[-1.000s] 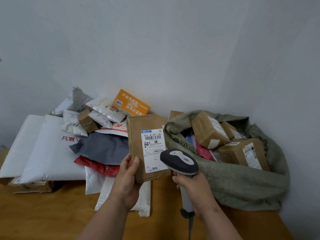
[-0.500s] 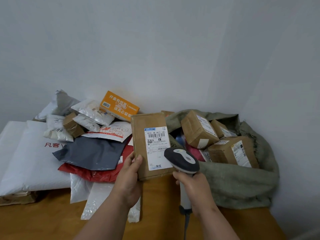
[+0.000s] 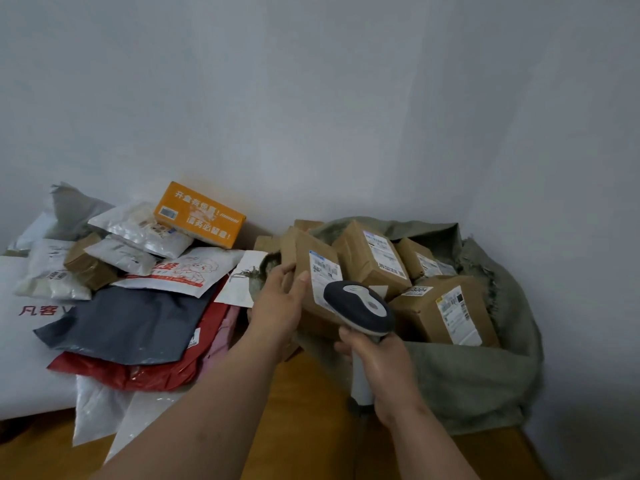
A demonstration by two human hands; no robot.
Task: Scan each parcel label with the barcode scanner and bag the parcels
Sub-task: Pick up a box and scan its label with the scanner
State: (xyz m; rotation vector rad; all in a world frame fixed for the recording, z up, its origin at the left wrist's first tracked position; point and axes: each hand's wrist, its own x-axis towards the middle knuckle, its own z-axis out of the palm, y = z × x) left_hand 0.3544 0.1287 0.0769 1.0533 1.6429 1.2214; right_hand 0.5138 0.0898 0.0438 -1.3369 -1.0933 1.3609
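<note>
My left hand grips a flat brown parcel with a white barcode label. The parcel is tilted over the left rim of the open green sack, against the boxes inside. My right hand holds the barcode scanner by its white handle. The scanner's dark head sits in front of the parcel's lower right corner and hides part of the label. Several brown boxes with labels lie in the sack.
A pile of mailers lies left of the sack: a grey one, a red one, white ones and an orange box on top. All rest on a wooden table. Grey walls meet in a corner behind the sack.
My left hand has carried the brown parcel right and away from me, from upright in front of the scanner to the sack's mouth. The scanner stayed about where it was.
</note>
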